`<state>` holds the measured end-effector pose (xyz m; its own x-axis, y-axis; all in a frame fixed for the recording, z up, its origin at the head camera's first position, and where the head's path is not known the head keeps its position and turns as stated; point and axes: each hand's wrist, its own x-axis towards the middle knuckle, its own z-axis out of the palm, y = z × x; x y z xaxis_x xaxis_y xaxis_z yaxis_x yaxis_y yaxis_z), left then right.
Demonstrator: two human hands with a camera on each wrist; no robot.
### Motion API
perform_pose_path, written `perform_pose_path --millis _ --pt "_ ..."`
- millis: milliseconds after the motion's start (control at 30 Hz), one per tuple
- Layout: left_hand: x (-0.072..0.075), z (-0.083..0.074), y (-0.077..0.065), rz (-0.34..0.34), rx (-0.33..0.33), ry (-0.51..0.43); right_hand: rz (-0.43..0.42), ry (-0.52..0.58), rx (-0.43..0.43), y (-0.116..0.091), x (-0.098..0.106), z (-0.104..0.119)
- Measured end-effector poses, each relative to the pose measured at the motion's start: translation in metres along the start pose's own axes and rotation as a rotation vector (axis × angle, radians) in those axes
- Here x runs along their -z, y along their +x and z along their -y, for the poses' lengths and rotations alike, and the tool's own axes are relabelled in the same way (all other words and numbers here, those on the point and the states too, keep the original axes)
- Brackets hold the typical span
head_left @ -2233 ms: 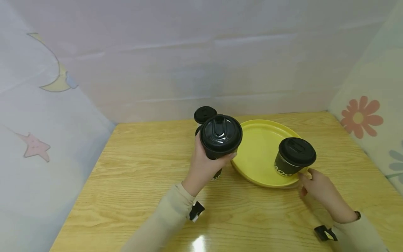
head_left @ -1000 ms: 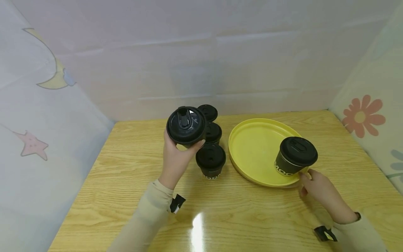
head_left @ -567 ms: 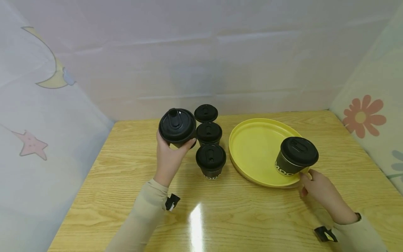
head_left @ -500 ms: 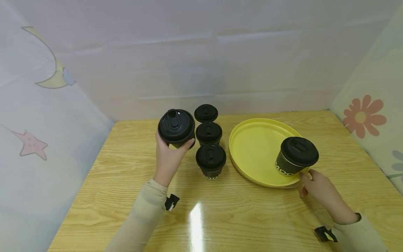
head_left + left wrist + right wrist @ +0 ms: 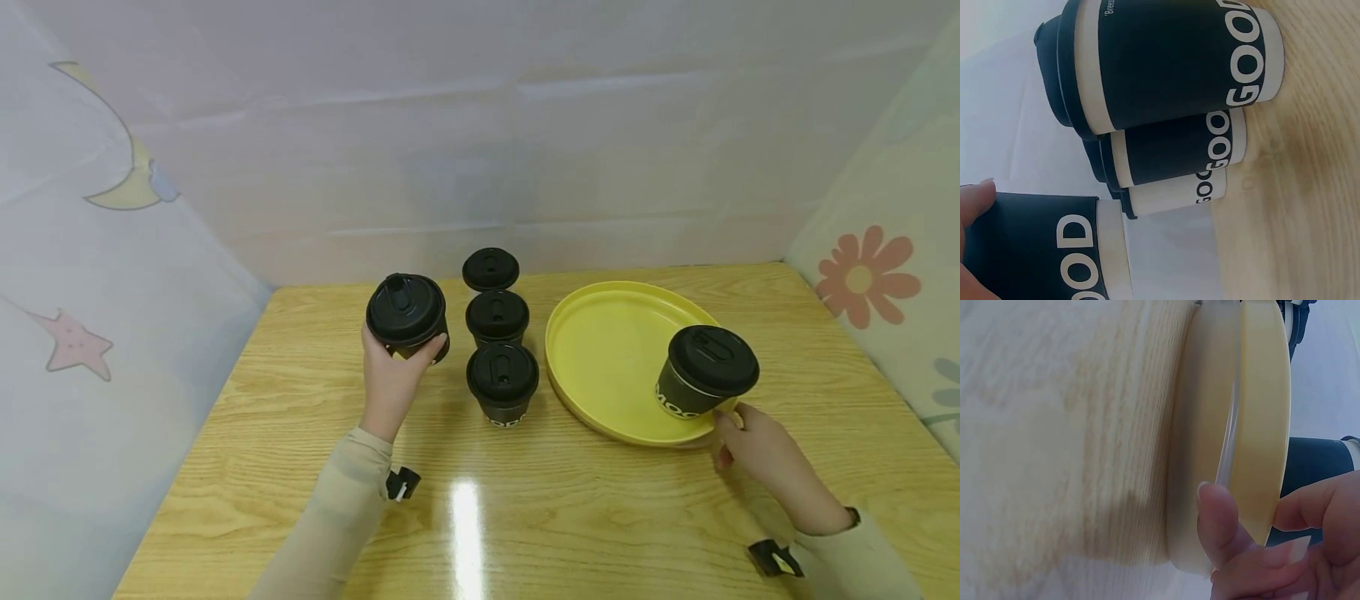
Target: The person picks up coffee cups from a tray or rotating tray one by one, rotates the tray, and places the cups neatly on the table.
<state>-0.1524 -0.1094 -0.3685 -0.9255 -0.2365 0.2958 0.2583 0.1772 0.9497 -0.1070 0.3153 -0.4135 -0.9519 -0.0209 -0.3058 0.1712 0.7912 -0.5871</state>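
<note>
My left hand [image 5: 392, 385] grips a black lidded paper coffee cup [image 5: 407, 310], fingers and thumb around its side. In the left wrist view, this cup's white base hangs above the tabletop. Just to its right stand three similar coffee cups in a line: a near one [image 5: 502, 383], a middle one [image 5: 497, 315] and a far one [image 5: 491, 268], mostly hidden below its lid. My right hand [image 5: 765, 457] pinches the near right rim of a round yellow tray [image 5: 603, 358]. Upright on that tray, close to those fingers, sits another coffee cup [image 5: 707, 372].
The wooden table [image 5: 585, 517] ends at a pale cloth backdrop [image 5: 375, 150] behind the cups and on both sides. Black camera pieces are strapped at both wrists. The tray stands right of the cup line, a narrow gap between them.
My left hand has carried its cup leftward from beside the tray, past the line of cups, and lately lowered it. The right hand, tray and its cup have stayed nearly still.
</note>
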Motion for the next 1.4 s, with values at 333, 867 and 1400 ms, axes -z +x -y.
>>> perform_pose_path --millis 333,867,1400 --pt "0.001 0.011 0.001 -0.012 0.051 0.033 -0.007 -0.006 -0.005 -0.001 0.001 0.002" --pt "0.003 0.032 0.007 -0.005 0.134 0.087 -0.011 -0.006 -0.005 -0.001 -0.001 -0.002" --pt "0.007 0.047 0.018 0.051 0.216 0.138 -0.017 -0.006 0.012 -0.004 -0.002 0.003"
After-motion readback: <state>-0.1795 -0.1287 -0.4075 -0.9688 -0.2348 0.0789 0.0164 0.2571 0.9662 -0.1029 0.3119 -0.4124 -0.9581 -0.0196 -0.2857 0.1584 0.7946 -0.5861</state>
